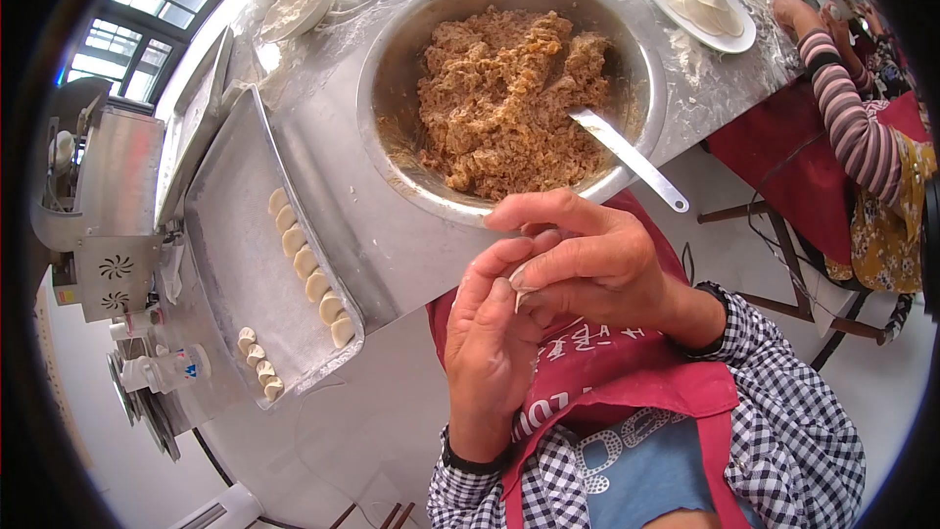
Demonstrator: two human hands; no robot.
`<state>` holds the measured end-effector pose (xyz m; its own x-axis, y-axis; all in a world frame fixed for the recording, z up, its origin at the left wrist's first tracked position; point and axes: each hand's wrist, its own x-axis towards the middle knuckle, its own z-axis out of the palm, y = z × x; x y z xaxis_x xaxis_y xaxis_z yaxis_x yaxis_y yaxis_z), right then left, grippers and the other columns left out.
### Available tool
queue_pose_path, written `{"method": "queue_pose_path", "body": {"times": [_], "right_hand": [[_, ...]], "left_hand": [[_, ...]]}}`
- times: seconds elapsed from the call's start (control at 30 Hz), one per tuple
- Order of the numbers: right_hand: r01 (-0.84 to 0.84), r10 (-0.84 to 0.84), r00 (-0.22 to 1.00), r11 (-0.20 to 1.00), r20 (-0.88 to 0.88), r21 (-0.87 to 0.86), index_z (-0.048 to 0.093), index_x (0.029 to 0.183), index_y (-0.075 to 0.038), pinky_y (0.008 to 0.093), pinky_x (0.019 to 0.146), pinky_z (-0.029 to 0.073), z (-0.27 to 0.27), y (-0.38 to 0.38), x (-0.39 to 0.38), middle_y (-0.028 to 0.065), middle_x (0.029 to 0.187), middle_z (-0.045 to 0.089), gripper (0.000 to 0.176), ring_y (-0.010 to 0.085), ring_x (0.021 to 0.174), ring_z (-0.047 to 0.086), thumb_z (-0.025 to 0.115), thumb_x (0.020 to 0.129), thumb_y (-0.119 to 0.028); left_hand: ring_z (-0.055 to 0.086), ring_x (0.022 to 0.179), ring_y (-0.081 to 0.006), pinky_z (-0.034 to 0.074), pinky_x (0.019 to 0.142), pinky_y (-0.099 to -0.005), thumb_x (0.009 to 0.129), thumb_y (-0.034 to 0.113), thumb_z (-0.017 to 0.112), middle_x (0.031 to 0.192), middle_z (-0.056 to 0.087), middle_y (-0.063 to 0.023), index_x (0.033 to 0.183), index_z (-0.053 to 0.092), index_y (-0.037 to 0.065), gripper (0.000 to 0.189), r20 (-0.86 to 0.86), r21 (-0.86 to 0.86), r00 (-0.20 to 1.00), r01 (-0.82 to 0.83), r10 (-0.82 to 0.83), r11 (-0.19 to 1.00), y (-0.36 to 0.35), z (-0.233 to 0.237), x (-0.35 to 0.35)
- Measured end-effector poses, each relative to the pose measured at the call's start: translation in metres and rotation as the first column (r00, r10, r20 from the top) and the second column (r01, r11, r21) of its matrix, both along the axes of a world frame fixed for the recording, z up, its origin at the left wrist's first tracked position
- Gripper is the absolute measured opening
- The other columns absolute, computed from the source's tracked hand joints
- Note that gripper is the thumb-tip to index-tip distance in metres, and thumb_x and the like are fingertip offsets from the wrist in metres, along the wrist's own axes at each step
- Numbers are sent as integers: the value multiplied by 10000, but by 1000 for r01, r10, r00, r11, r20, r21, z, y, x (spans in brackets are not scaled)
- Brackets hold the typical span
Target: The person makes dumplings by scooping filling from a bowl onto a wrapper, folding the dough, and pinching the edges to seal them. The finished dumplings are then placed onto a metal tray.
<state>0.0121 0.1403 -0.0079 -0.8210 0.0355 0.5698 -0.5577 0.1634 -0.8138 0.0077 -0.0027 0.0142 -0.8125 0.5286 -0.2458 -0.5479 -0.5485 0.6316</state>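
Both of my hands meet in front of my red apron, just below the near rim of a large metal bowl (392,181). Between the fingers of my left hand (490,343) and my right hand (607,260) is a dumpling (519,284), pinched from both sides. Only a pale edge of its dough shows; the fingers cover the rest. Brownish minced filling (509,88) is heaped in the bowl. A flat metal spatula (632,159) sticks out of the filling, its handle resting over the rim toward my right hand.
Left of the bowl, a metal tray (235,196) holds a row of dumplings (305,262) and a smaller cluster (258,362). A white plate (744,37) of dough wrappers (703,5) stands at right. Another floury dish (298,6) is far left. A person in a striped sleeve (850,113) sits at right.
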Motion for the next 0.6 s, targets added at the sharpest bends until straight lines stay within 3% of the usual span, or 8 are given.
{"method": "queue_pose_path", "body": {"times": [0.07,0.23,0.33,0.4,0.5,0.6], "right_hand": [[-15,14,999,1000,-35,-10,646,775,-57,305,731,508,-6,0,-3,146,1092,577,139,231,935,594,689,647,-20],[38,-34,998,998,-57,58,648,760,-59,301,730,503,1,-3,-1,138,1086,580,122,220,929,594,686,652,-15],[69,-69,998,994,5,-87,648,757,-63,299,742,496,3,-6,-1,135,1077,585,113,218,939,591,678,661,-12],[9,-10,992,1000,-127,-8,647,765,-59,295,747,492,-1,1,-4,139,1079,582,121,215,954,585,680,657,-14],[36,-25,990,996,-141,76,643,745,-60,311,756,486,0,4,-6,135,1069,587,102,225,963,581,679,656,-26],[67,-68,997,997,-30,-24,635,711,-69,333,775,475,10,-3,-1,120,1050,596,70,240,964,580,673,660,-41]], "left_hand": [[491,1118,-216,425,918,-338,941,137,382,1263,448,-179,1230,392,-15,327,-10,18,999,35,-35,999,-1,-1,0],[490,1126,-247,432,927,-370,936,136,383,1236,464,-184,1226,387,-28,333,22,49,1000,-6,5,999,0,-4,0],[497,1121,-277,444,926,-396,932,138,376,1207,475,-195,1222,379,-44,343,32,78,999,-31,28,996,1,-3,-1],[501,1116,-281,443,928,-396,932,141,375,1201,477,-197,1223,377,-48,347,36,87,999,-18,15,996,-1,-2,-2],[501,1109,-221,423,935,-342,929,124,391,1255,456,-185,1236,400,-36,347,99,16,992,70,-72,997,-4,-3,-4],[507,1102,-220,429,930,-341,933,136,389,1232,471,-172,1238,396,-42,353,56,114,996,60,-67,992,-4,-6,-5]]}}
